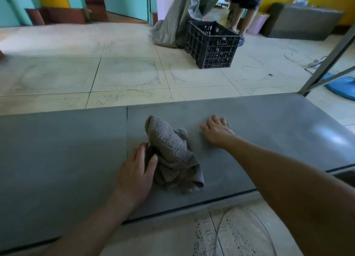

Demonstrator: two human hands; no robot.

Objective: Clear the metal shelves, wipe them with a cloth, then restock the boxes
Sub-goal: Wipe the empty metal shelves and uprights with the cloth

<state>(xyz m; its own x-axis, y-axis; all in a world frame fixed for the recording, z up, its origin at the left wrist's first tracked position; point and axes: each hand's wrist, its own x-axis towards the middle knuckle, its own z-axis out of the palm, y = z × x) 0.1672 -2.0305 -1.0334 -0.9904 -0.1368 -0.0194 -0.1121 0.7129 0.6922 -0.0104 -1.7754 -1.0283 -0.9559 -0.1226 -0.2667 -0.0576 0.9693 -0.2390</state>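
Shelf (67,140), grey metal, runs across the lower middle of the frame, low over the tiled floor (124,73). No boxes stand on the part that is visible. A crumpled grey cloth (172,150) lies on it at the centre. The left hand (138,171) pinches the left edge of the cloth between thumb and fingers. The right hand (217,131) lies flat on the shelf just right of the cloth, fingers straight and spread, holding nothing.

In the upper middle of the frame a black crate (211,44) stands on the floor; through its lattice walls I cannot tell what is inside. A grey sack (178,21) stands touching its left side. Behind are a white bin (165,6) and a lilac bin (257,23); their contents are hidden.
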